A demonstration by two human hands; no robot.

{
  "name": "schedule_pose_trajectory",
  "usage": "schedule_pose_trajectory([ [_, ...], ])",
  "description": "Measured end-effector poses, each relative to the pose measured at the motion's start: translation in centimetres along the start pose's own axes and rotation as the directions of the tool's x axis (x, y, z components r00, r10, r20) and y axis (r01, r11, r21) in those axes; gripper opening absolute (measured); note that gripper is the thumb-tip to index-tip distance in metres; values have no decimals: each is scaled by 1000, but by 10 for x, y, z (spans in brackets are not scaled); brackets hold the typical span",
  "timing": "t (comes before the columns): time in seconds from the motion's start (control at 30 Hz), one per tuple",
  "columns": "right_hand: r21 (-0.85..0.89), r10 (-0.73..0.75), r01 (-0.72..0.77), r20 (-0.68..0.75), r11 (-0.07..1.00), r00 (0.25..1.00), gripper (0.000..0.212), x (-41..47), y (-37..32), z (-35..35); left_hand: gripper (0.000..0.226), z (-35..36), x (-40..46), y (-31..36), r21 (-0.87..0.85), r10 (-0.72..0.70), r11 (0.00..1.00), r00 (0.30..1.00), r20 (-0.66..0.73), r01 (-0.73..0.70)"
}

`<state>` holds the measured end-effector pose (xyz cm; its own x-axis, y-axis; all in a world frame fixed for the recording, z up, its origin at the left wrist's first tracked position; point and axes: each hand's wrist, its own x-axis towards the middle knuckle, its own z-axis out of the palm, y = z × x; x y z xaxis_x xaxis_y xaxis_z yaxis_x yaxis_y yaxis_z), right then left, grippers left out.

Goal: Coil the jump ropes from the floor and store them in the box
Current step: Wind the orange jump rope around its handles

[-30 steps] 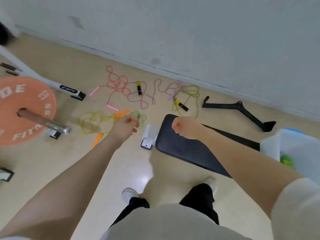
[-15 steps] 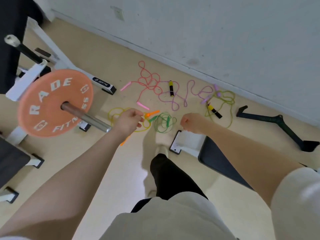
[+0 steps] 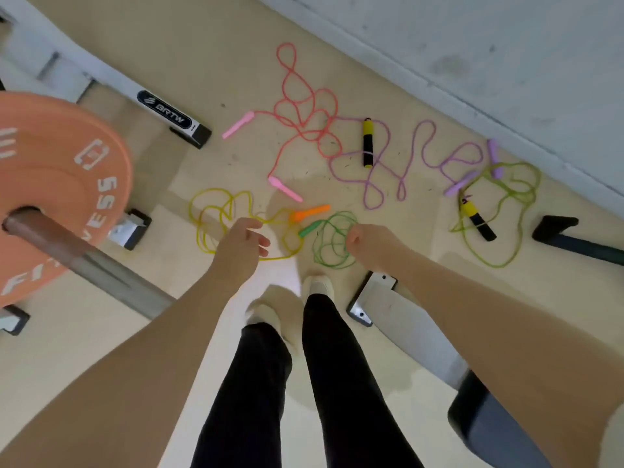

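Observation:
Several jump ropes lie tangled on the floor. A yellow rope (image 3: 216, 224) with an orange handle (image 3: 309, 212) lies under my left hand (image 3: 241, 249), whose fingers hang relaxed and hold nothing. A small green rope (image 3: 332, 241) with a green handle (image 3: 309, 228) lies just left of my right hand (image 3: 366, 243), which is curled into a fist with nothing visible in it. Farther off lie a red rope (image 3: 304, 109) with pink handles, a purple rope (image 3: 398, 170), and an olive rope (image 3: 506, 211) with yellow-black handles. The box is out of view.
An orange weight plate (image 3: 60, 184) on a barbell (image 3: 84, 255) juts in at the left, beside a rack foot (image 3: 169, 113). A bench (image 3: 405, 315) stands at the right and a black bar attachment (image 3: 574, 238) lies at the far right. My feet (image 3: 317, 285) stand just short of the ropes. The wall (image 3: 472, 45) runs behind.
I have stepped closer to the ropes and both hands have come down toward the yellow and green ropes. The box at the right has left the view.

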<state>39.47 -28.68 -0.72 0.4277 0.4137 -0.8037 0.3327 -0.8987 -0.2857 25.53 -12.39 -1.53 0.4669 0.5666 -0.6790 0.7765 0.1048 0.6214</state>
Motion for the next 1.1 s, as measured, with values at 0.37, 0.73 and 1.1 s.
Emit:
schedule_pose_trajectory([
  [0.37,-130,-24,20,-32,991,999,31,279,13,143,44,61,231,-224,628,-131,772,991,12,94],
  [0.73,-471,-252,136,-193,872,948,46,409,22,217,40,94,294,-343,732,-134,662,986,-96,161],
  [1.1,141,-92,109,-123,984,988,35,291,7,105,14,93,255,-157,-214,-174,962,985,-5,169],
])
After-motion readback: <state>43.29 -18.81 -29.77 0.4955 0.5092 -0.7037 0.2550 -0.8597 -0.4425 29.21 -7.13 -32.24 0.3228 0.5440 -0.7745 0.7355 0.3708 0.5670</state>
